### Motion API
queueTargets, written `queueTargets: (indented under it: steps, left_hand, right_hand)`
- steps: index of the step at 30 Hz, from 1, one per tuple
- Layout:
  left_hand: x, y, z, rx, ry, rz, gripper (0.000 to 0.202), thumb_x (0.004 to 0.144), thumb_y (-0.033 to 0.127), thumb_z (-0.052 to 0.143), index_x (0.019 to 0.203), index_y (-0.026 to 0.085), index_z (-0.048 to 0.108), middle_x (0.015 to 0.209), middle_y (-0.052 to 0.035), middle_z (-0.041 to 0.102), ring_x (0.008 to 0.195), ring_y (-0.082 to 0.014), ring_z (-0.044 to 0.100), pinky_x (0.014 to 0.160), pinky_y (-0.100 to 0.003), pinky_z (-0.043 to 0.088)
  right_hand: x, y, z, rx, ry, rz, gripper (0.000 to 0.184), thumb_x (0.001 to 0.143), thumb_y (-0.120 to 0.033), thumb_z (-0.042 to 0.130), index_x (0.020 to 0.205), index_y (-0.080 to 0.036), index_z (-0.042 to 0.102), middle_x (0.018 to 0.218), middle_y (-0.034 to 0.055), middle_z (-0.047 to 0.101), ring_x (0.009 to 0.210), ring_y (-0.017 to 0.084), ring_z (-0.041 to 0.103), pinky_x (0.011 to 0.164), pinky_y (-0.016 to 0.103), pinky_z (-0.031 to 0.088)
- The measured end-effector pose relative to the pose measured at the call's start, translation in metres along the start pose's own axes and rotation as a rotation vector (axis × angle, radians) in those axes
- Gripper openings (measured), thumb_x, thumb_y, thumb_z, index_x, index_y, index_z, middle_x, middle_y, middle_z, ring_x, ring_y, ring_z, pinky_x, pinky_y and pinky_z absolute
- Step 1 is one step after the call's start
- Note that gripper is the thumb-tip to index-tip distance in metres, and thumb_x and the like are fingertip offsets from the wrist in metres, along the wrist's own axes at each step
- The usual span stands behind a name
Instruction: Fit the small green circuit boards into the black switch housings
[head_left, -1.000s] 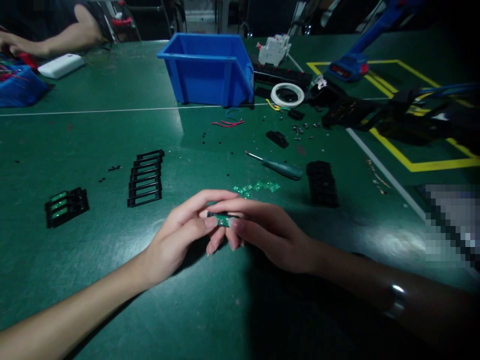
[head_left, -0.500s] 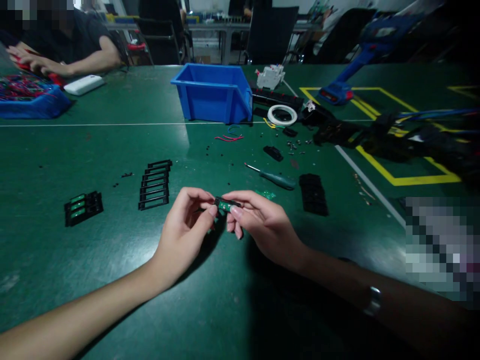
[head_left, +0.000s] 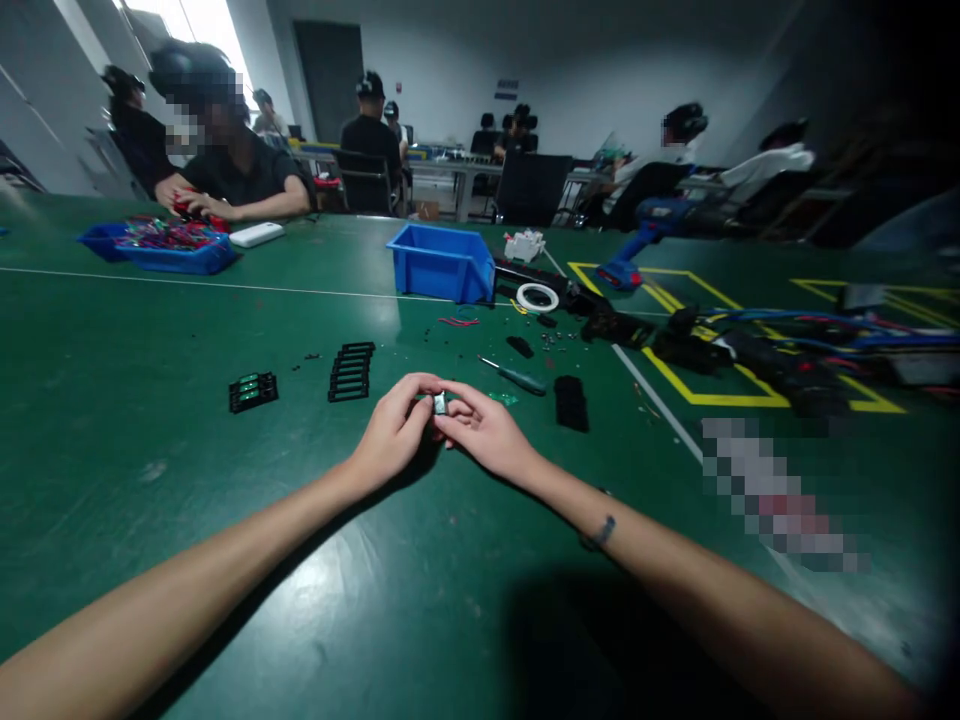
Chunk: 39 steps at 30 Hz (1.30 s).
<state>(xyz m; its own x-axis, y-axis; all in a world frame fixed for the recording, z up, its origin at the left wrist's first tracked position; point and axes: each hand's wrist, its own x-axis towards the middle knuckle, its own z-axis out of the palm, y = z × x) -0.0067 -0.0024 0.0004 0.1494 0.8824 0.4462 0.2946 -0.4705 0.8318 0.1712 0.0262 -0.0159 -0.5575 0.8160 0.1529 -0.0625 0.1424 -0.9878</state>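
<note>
My left hand [head_left: 396, 428] and my right hand [head_left: 489, 432] meet over the table, fingertips closed on one small circuit board [head_left: 440, 403]. Its visible face looks pale and shiny; the fingers hide the rest. To the left lie a black ladder-like plastic frame [head_left: 351, 372] and a black holder with green boards [head_left: 253, 391]. Just right of my hands are a screwdriver [head_left: 525, 380] with a green handle, some small green boards [head_left: 503, 398] and a flat black plastic piece [head_left: 571, 403].
A blue bin [head_left: 442, 265] stands beyond my hands, near a white ring [head_left: 537, 297] and loose screws [head_left: 553, 341]. A blue cordless drill [head_left: 630, 250] stands at the back right. Across the table a person [head_left: 247, 180] sits by a blue tray [head_left: 180, 255] of wires.
The view has tilted up and shows more of the room. Both hands still hold the circuit board, which has turned from its green face to a paler side.
</note>
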Motion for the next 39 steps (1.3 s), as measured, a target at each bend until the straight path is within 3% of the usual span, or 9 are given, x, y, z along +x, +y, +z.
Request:
queueTargets:
  steps: [3, 9, 12, 19, 27, 39]
  left_hand:
    - [-0.003, 0.003, -0.002, 0.072, 0.015, 0.065, 0.022, 0.095, 0.012, 0.045, 0.107, 0.017, 0.063, 0.123, -0.0124, 0.062, 0.119, -0.0235, 0.057, 0.105, -0.038, 0.044]
    - [-0.013, 0.01, -0.005, 0.1, -0.086, 0.109, 0.029, 0.088, 0.014, 0.057, 0.116, 0.016, 0.06, 0.116, -0.0115, 0.061, 0.102, -0.0227, 0.06, 0.093, -0.035, 0.049]
    - [-0.015, 0.011, -0.006, 0.097, -0.127, 0.11, 0.032, 0.087, 0.015, 0.06, 0.119, 0.016, 0.06, 0.113, -0.0109, 0.06, 0.099, -0.023, 0.059, 0.092, -0.036, 0.048]
    - [-0.009, -0.003, -0.006, 0.036, -0.151, 0.032, 0.022, 0.088, 0.016, 0.059, 0.11, 0.017, 0.056, 0.101, -0.0065, 0.06, 0.089, -0.02, 0.058, 0.081, -0.032, 0.048]
    - [-0.008, -0.01, -0.006, -0.074, -0.202, -0.039, 0.022, 0.085, 0.012, 0.06, 0.104, 0.018, 0.051, 0.088, 0.0005, 0.054, 0.076, -0.0132, 0.051, 0.072, -0.027, 0.044]
    - [-0.005, -0.02, -0.007, -0.233, -0.27, -0.13, 0.021, 0.083, 0.013, 0.061, 0.098, 0.019, 0.048, 0.079, 0.0052, 0.048, 0.067, -0.0096, 0.047, 0.064, -0.022, 0.039]
  right_hand:
    - [0.001, 0.002, 0.0, -0.01, 0.037, 0.007, 0.051, 0.089, -0.029, 0.07, 0.136, -0.018, 0.053, 0.086, -0.0013, 0.062, 0.078, 0.013, 0.064, 0.068, 0.026, 0.055]
    - [-0.004, 0.001, 0.001, -0.07, 0.091, -0.029, 0.049, 0.084, -0.025, 0.073, 0.128, -0.019, 0.052, 0.093, 0.0015, 0.066, 0.083, 0.014, 0.066, 0.075, 0.028, 0.053]
    - [-0.006, 0.001, 0.004, -0.12, 0.09, -0.039, 0.047, 0.083, -0.022, 0.072, 0.126, -0.018, 0.054, 0.089, -0.0001, 0.064, 0.077, 0.012, 0.062, 0.068, 0.025, 0.048]
    - [-0.006, -0.001, 0.003, -0.172, 0.055, -0.049, 0.04, 0.084, -0.018, 0.067, 0.122, -0.018, 0.056, 0.082, -0.0032, 0.057, 0.068, 0.01, 0.051, 0.062, 0.024, 0.04]
    - [-0.009, -0.005, 0.003, -0.278, 0.015, -0.102, 0.039, 0.086, -0.016, 0.062, 0.125, -0.017, 0.056, 0.092, 0.0021, 0.066, 0.076, 0.014, 0.059, 0.069, 0.027, 0.046]
    - [-0.008, 0.001, 0.001, -0.343, -0.023, -0.131, 0.038, 0.086, -0.017, 0.063, 0.124, -0.02, 0.057, 0.089, -0.0003, 0.069, 0.072, 0.013, 0.06, 0.069, 0.025, 0.046]
